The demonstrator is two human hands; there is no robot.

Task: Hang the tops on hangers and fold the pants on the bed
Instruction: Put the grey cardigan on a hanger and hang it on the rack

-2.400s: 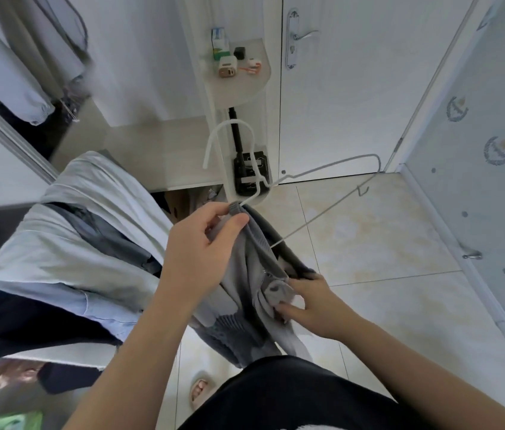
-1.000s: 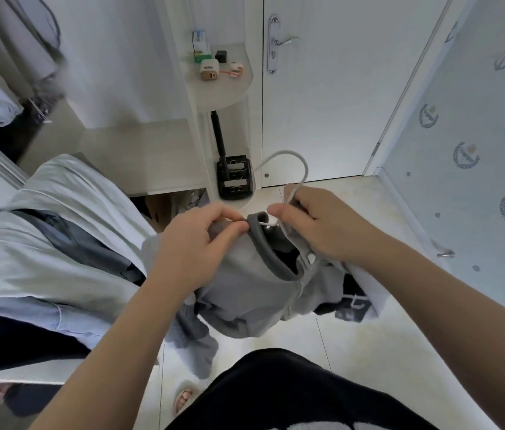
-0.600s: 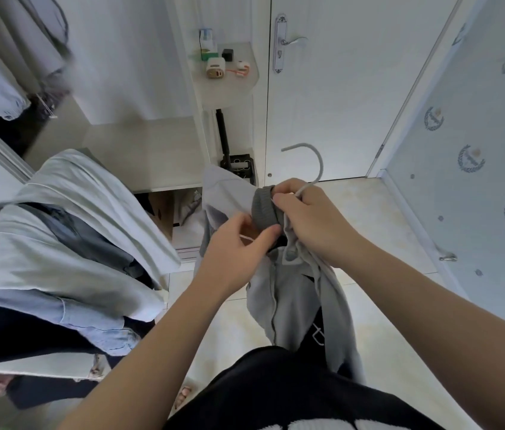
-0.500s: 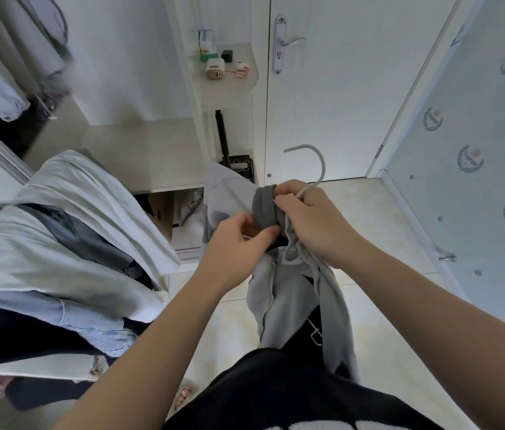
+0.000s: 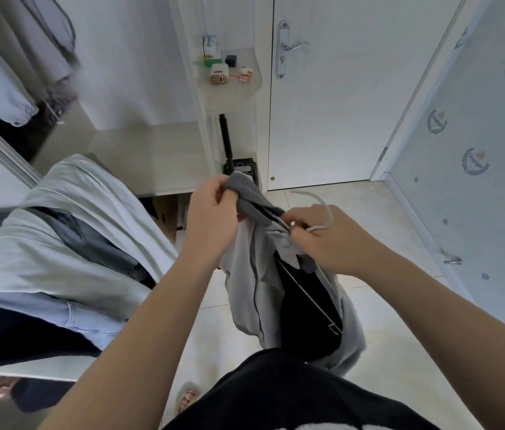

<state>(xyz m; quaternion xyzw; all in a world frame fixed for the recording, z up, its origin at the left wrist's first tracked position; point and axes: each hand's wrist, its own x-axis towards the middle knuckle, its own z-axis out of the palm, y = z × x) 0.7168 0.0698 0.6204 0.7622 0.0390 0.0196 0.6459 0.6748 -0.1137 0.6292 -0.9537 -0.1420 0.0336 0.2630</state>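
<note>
One head-worn wide-angle view, facing forward and down. Left hand (image 5: 210, 218) and right hand (image 5: 325, 240) sit close beneath it (door (image 5: 338, 103) beyond them).

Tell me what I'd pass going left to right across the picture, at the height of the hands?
pile of clothes → left hand → grey top → right hand gripping the hanger → patterned wall

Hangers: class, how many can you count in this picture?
1: a white hanger inside the grey top, its hook by the right hand. Others may be hidden among the hanging clothes.
</note>
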